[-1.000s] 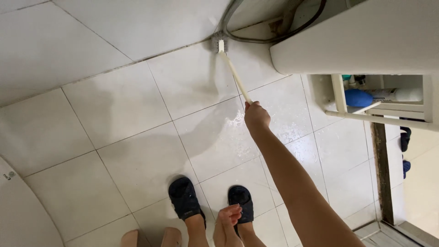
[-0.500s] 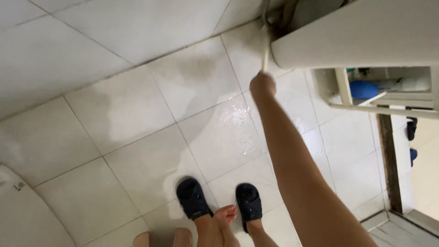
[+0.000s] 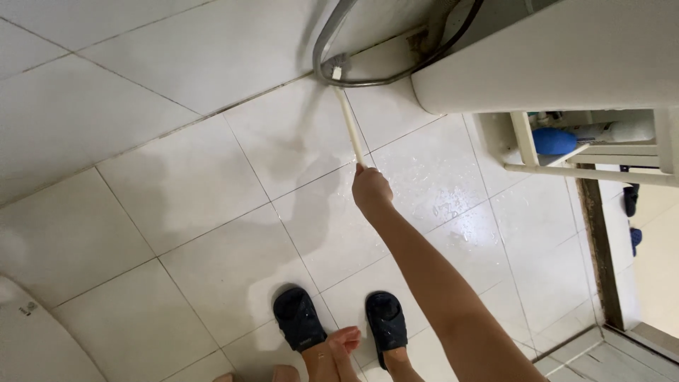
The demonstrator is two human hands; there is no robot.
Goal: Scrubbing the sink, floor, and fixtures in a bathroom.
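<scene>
Gripping the pale brush handle [image 3: 349, 127], our right hand [image 3: 370, 191] is clenched, brush head at far hose [image 3: 332, 35]. Left hand [image 3: 344, 341] loose, holding nothing, near dark slippers [image 3: 300, 318]. Floor tiles [image 3: 212, 233] wet.

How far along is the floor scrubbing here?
Done: the white floor tiles around the dark slippers look wet. In hand: the right hand holds a long pale-handled brush at the grimy wall joint. Left: tiles at far left look dry. The left hand holds nothing.

Open wet white floor tiles [image 3: 212, 184] lie left of the right hand [image 3: 370, 191]. A white cabinet [image 3: 552, 64] and grey curved hoses [image 3: 368, 81] crowd the upper right corner.
</scene>
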